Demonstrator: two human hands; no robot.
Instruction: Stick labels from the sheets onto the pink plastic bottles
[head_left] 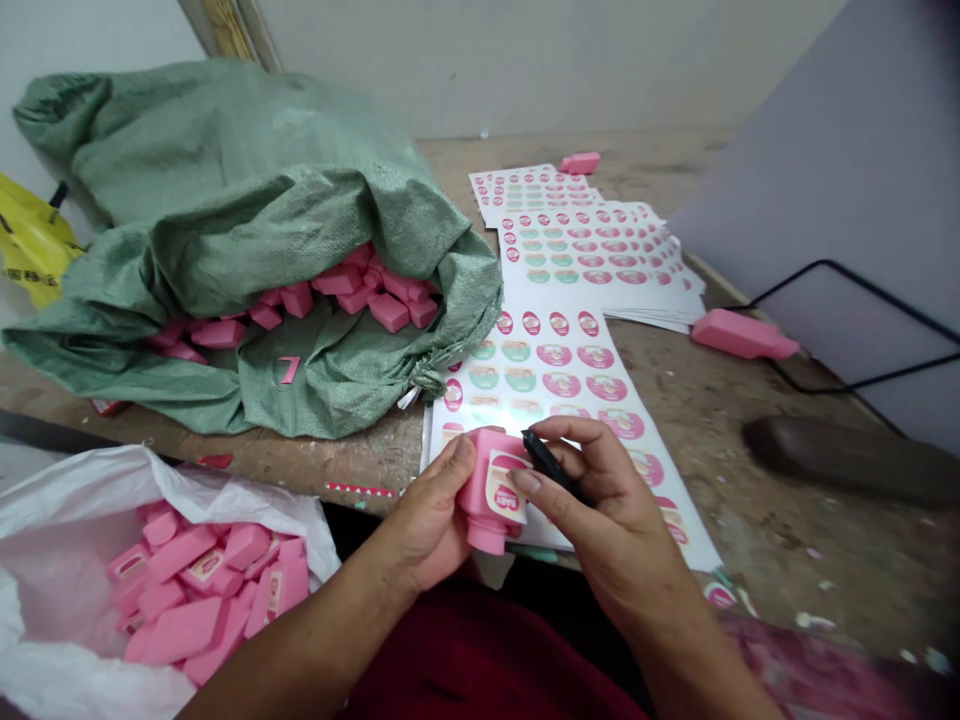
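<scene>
A small pink plastic bottle (474, 485) is gripped in my left hand (427, 520), tilted with its neck toward me. On its face is a cream-and-pink label (508, 488), whose lower right edge seems to stand a little off the surface. My right hand (619, 515) presses its thumb on that label. Tucked in the right fingers is a black pen-like tool (551, 465), its tip pointing up and left; I cannot make out its exact kind. Just beyond both hands lies a sheet of round and oval stickers (540, 375).
At the left, a green woven sack (300, 220) gapes over many pink bottles (390, 300). A white bag (45, 560) below holds more, some labelled. Sticker sheets (592, 245) overlap farther back. Right are a loose pink bottle (739, 333), a black wire frame (825, 265) and a dark oblong object (840, 460).
</scene>
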